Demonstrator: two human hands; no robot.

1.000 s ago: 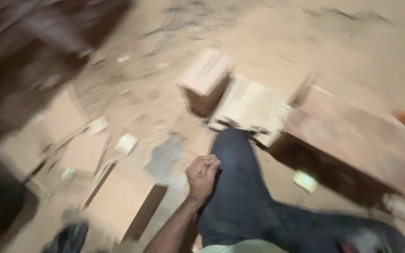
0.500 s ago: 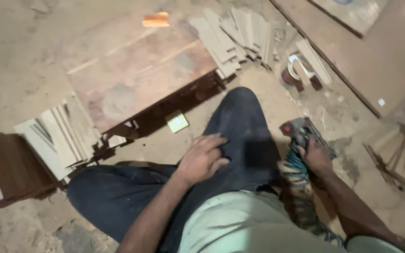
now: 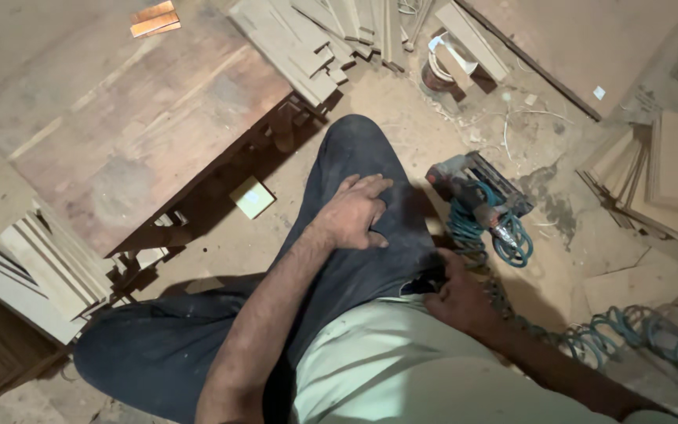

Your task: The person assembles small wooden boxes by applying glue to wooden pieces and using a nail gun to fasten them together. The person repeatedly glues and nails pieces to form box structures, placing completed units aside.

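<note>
— Left hand [image 3: 355, 213]?
— Lay flat, palm down, on the dark trouser thigh [image 3: 370, 165], fingers loosely spread and pointing toward one o'clock, forearm running down to seven o'clock. Held nothing.

— And the right hand [image 3: 458, 294]?
— Sat at the hip, just below the thigh, curled over the teal coiled air hose [image 3: 512, 239] where it passed the pale shirt [image 3: 386, 369]. Looked closed around the coil, though how firmly could not be told; fingertips hidden in shadow.

— Where was the nail gun [image 3: 472, 184]?
— On the dusty floor at three o'clock from the left hand, beside the knee, hose looping off it toward five o'clock. Near the right hand, not touching it.

— Room to move?
— Tight. Reddish wooden board [image 3: 143, 126] edged close along the leg from ten o'clock, stacked pale strips [image 3: 308, 39] at twelve, plywood pieces [image 3: 668, 173] piled at three o'clock. Small pale square offcut [image 3: 252, 197] lay between board and knee. Bare floor only in a narrow patch between nail gun and plywood pieces.
</note>
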